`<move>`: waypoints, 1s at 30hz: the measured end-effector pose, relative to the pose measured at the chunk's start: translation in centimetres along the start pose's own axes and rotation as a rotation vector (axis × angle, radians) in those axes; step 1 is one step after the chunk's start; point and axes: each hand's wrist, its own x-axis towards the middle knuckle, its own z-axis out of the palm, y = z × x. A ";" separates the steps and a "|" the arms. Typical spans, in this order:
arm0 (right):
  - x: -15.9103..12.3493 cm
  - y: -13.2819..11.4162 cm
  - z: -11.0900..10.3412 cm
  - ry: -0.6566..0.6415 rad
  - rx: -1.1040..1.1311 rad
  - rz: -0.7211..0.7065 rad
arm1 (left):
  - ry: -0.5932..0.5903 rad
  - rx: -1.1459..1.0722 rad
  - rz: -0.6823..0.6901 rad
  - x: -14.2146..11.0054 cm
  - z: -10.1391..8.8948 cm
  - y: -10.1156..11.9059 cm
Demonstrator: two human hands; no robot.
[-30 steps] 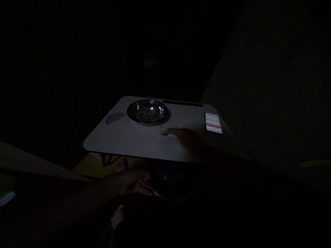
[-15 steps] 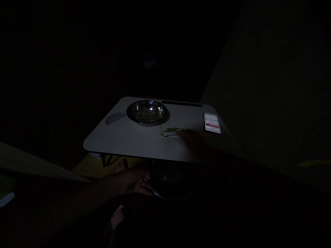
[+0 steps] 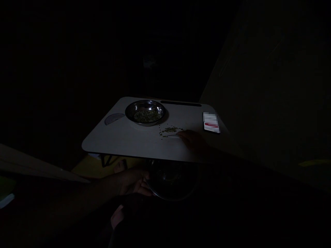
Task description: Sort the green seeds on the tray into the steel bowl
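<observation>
My left fingers [image 3: 143, 187] grip the lower bowl [image 3: 172, 182]; my right fingers [image 3: 182, 133] grip a pale tool [image 3: 172, 136] beside green grains [image 3: 170, 130], now slightly more spread across the surface [image 3: 124, 139].

Very dim, grainy; faint light on tabletop [image 3: 124, 137], glints on metal bowl [image 3: 145, 112], surroundings near-black.

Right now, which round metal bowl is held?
The lower metal bowl, its rim in the left hand; the upper bowl sits on the white rectangular table.
</observation>
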 end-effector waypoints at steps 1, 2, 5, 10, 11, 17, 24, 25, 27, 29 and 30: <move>0.0 0.0 0.0 -0.002 -0.001 -0.004 | 0.003 0.002 0.003 0.0 0.0 0.0; 0.0 0.0 0.0 -0.004 -0.003 -0.004 | 0.009 0.006 0.004 0.0 0.0 0.0; 0.0 0.0 -0.1 -0.002 -0.016 0.016 | 0.012 0.009 0.010 -0.1 0.0 0.1; -0.4 0.3 -0.5 -0.019 -0.006 0.015 | 0.010 0.003 0.005 0.0 0.0 0.0; -0.4 0.3 -0.6 -0.024 0.000 0.008 | 0.009 -0.001 0.004 0.0 0.0 0.0; -0.4 -0.3 -0.8 -0.021 0.007 -0.019 | 0.004 -0.019 0.011 0.0 -0.1 0.0; 0.1 -0.8 -0.4 -0.010 -0.008 -0.010 | -0.004 -0.007 0.018 -0.1 0.0 0.1; 0.1 -0.8 -0.4 -0.009 -0.009 -0.014 | -0.002 -0.007 0.020 -0.1 0.0 0.1; 0.1 -0.9 -0.4 -0.014 -0.014 -0.026 | 0.011 -0.007 0.014 0.0 0.0 0.1; 0.0 -1.0 -0.5 -0.024 -0.015 -0.040 | 0.020 -0.008 0.005 0.0 0.1 0.1; -0.1 -1.1 -0.5 -0.027 -0.016 -0.046 | 0.020 -0.008 0.001 0.0 0.1 0.1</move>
